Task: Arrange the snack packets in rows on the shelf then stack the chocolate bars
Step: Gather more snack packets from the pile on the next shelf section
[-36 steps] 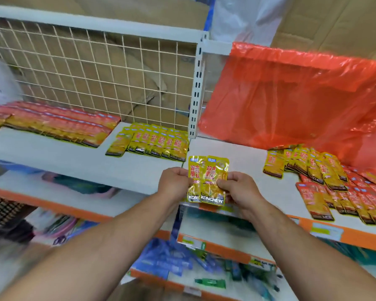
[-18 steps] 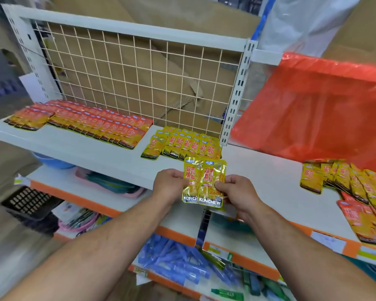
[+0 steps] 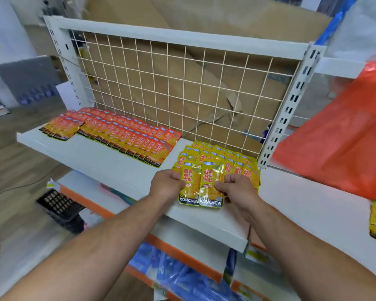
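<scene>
Pinching two yellow packets [image 3: 201,185] with curled fingers [image 3: 220,186], the left hand [image 3: 165,184] and right hand [image 3: 237,191] hold them over the shelf [image 3: 109,164]; yellow rows [image 3: 228,156] lie at twelve o'clock, red rows [image 3: 126,133] at ten.

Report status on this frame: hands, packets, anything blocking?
Left grip and right grip both holding yellow KONCHEW packets. Packets held at front of yellow packet row on white shelf. Nothing seen blocking.
</scene>
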Available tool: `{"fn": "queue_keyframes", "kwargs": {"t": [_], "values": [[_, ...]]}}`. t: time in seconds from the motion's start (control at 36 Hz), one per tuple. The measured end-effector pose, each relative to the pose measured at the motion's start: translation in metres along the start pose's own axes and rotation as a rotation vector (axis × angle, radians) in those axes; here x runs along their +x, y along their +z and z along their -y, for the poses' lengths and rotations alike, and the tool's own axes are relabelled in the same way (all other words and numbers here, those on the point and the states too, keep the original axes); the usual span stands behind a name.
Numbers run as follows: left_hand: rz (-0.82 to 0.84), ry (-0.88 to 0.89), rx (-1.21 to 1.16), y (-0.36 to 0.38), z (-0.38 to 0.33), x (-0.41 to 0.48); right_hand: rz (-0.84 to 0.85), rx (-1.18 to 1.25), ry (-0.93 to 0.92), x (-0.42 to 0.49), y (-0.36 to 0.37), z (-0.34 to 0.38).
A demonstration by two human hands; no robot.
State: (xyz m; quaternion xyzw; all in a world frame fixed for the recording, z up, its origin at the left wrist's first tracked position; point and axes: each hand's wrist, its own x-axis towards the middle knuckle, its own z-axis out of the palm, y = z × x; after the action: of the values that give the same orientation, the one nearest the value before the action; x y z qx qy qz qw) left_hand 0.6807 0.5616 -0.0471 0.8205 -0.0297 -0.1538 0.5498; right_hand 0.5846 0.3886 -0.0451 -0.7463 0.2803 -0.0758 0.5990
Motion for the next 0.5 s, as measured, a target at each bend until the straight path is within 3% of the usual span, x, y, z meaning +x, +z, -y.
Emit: {"fn": "queue_keyframes", "kwargs": {"t": [0.31, 0.5], "values": [[0.123, 0.069, 0.083, -0.006, -0.005, 0.072, -0.161, -0.018, 0.032, 0.033, 0.026, 0.004], [0.152, 0.258, 0.406, -0.004, 0.000, 0.104, -0.271, -0.017, 0.048, 0.041, 0.041, 0.006]]}}
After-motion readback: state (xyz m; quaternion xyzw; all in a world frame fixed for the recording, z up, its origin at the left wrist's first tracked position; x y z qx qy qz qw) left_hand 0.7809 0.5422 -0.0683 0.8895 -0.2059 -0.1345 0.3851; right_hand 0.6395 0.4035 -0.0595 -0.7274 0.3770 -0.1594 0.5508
